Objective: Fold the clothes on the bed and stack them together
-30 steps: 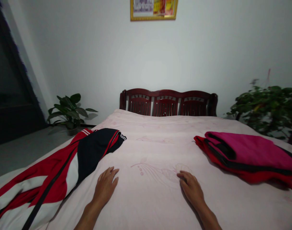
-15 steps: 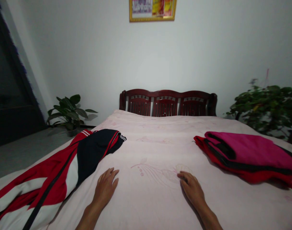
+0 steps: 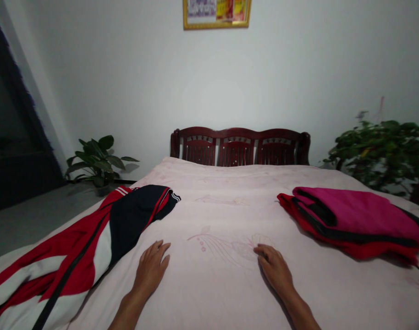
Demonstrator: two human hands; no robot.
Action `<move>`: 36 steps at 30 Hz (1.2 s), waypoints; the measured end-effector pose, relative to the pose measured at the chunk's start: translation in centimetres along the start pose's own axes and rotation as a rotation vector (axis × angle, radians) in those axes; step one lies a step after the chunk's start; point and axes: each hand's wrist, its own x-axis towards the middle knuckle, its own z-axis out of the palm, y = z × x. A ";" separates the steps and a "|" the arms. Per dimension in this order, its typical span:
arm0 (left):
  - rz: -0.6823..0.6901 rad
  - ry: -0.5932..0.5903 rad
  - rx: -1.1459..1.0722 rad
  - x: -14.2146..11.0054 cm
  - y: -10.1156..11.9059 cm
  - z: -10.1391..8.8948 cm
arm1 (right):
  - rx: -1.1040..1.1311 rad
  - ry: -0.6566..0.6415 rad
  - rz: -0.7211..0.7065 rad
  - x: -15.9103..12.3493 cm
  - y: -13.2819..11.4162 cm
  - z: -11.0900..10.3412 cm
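My left hand (image 3: 151, 266) rests palm down on the pale pink bedsheet (image 3: 209, 293), fingers apart and holding nothing. Close by on its left lies a red, white and navy jacket (image 3: 127, 224), spread loosely with its lower part running out of view. My right hand (image 3: 274, 266) also lies on the sheet, fingers stretched out and a little bent, with nothing in it. To the right of that hand is a stack of folded clothes, a magenta garment (image 3: 361, 211) on top of a red one (image 3: 364, 252), with black edges showing.
A dark red carved wooden headboard (image 3: 237, 142) stands at the bed's far end. Potted plants flank the bed, one at the left (image 3: 97, 158) on the floor and a bushier one at the right (image 3: 381, 153). A gold-framed picture (image 3: 216, 25) hangs on the wall.
Both hands stay in the same place on the sheet. The view has shifted very slightly; the clothes have not moved.
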 end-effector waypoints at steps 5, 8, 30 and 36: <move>-0.001 -0.001 0.005 0.1 -0.1 0.1 | -0.006 -0.014 0.011 0.0 -0.1 -0.1; -0.007 -0.003 -0.001 0.0 0.0 0.0 | -0.008 -0.012 0.003 -0.1 -0.1 -0.1; -0.020 -0.045 0.040 0.0 0.2 -0.4 | -0.019 -0.012 0.002 -0.1 -0.2 -0.1; -0.016 -0.034 0.029 0.1 0.0 -0.2 | -0.015 0.005 -0.009 -0.1 0.0 0.0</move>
